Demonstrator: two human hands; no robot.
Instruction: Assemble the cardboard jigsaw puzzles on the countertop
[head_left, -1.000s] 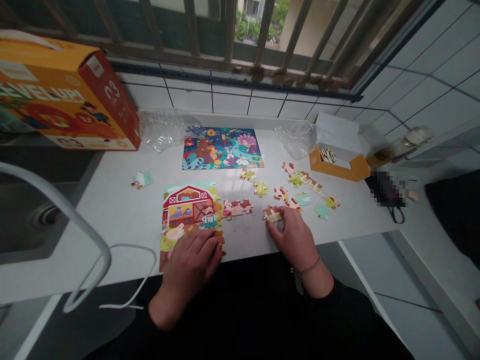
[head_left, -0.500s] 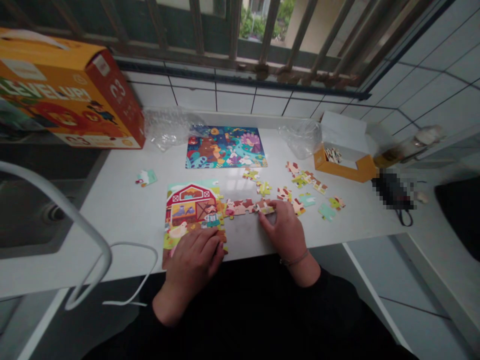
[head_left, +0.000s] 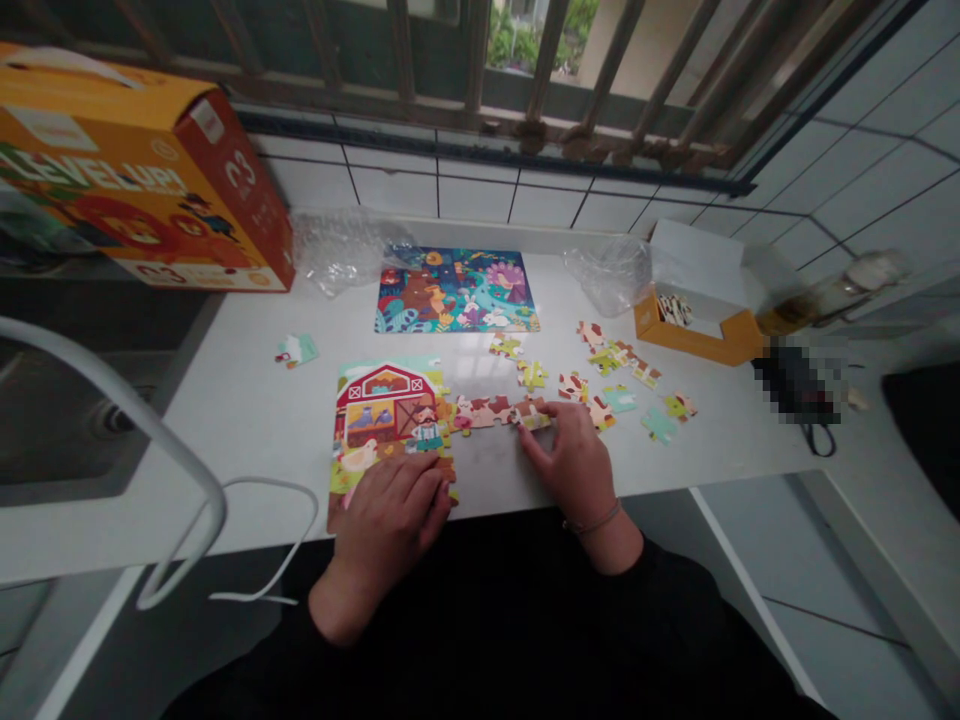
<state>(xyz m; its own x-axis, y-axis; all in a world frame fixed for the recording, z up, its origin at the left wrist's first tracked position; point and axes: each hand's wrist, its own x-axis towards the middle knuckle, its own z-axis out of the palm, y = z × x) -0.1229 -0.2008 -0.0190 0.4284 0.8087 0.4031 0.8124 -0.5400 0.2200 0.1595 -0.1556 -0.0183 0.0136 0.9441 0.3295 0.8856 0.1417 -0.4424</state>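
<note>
My left hand [head_left: 388, 517] lies flat on the lower part of a partly built farm jigsaw puzzle [head_left: 386, 420], which shows a red barn and a farmer. My right hand [head_left: 574, 468] has its fingertips on a cow-patterned jigsaw piece [head_left: 531, 413]. That piece sits at the right end of a brown-and-cream strip of joined pieces [head_left: 480, 411], which runs out from the puzzle's right side. Several loose jigsaw pieces [head_left: 619, 375] lie scattered to the right and just above my right hand.
A finished jungle-scene jigsaw puzzle [head_left: 456, 292] lies on the white countertop [head_left: 240, 430] at the back. Behind it are bubble wrap [head_left: 341, 250], a clear plastic bag [head_left: 611, 275], and an orange box tray [head_left: 697, 340]. A large orange puzzle box [head_left: 135, 175] stands at the left, above a sink [head_left: 52, 420].
My right hand has carried the cow-patterned piece left and up to the end of the strip, where it now touches. My left hand stays on the puzzle. The view has shifted slightly.
</note>
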